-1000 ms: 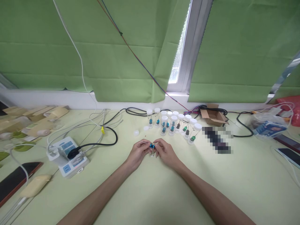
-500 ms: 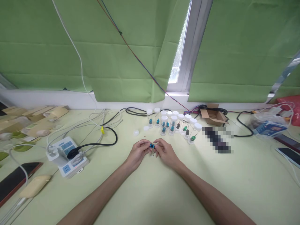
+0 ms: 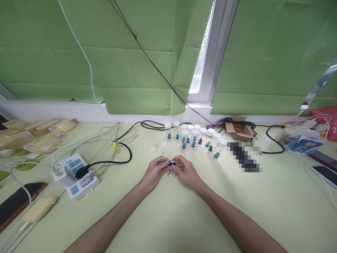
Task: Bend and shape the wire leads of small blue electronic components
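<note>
My left hand [image 3: 156, 172] is closed in a pinch on a small shiny blue part [image 3: 171, 163] over the middle of the table. Thumb and fingers of my right hand [image 3: 186, 171] meet at the part's other side, also closed on it. From the left fingers a thin pale rod [image 3: 159, 159] sticks out to the left. Below the fingertips, a small bent metal wire piece [image 3: 171, 173] shows; whether it is joined to the blue part I cannot tell. Two white caps [image 3: 153, 149] lie just beyond my left hand, near a tiny brown bit [image 3: 162, 153].
Several clear white-capped vials [image 3: 184, 142] with blue, green or dark wired parts stand behind my hands. A power strip [image 3: 81, 179] with plugs and cables is at left. An open cardboard box [image 3: 240, 131] is at the back right, and a phone [image 3: 325, 175] at far right.
The fingers of my right hand have shifted slightly at the blue part, and a little more of it shows between the fingertips. The vials and caps have stayed in place.
</note>
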A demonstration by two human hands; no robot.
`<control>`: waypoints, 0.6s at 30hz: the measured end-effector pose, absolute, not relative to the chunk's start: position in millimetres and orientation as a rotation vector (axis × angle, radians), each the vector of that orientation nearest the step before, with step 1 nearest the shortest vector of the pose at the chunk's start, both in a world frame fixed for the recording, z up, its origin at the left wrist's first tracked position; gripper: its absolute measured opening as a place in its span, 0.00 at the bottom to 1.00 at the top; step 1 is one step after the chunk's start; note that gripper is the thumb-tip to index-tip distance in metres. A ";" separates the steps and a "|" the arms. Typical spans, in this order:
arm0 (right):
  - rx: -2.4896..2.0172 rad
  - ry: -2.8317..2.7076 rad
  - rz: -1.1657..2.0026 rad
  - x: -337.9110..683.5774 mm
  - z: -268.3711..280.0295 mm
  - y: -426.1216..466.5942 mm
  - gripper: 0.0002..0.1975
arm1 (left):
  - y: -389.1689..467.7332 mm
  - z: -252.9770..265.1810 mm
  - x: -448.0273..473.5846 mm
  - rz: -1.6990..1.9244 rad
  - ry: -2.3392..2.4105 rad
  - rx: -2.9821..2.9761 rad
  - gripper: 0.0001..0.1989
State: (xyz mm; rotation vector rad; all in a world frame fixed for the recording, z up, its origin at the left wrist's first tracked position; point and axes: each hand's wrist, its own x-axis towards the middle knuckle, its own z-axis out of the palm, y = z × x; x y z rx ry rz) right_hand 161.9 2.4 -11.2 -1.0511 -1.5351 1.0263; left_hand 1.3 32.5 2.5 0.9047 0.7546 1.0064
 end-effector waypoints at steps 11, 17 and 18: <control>-1.035 -1.536 1.053 162.6 -9.8 2.4 0.12 | 32.2 2.1 0.9 1.000 0.736 0.923 0.07; -1.069 -1.547 0.989 162.1 -10.0 1.6 0.13 | 34.0 -0.8 0.6 1.016 0.758 0.911 0.08; -1.071 -1.546 0.988 162.1 -10.4 1.8 0.13 | 34.0 -0.7 0.6 1.013 0.754 0.916 0.08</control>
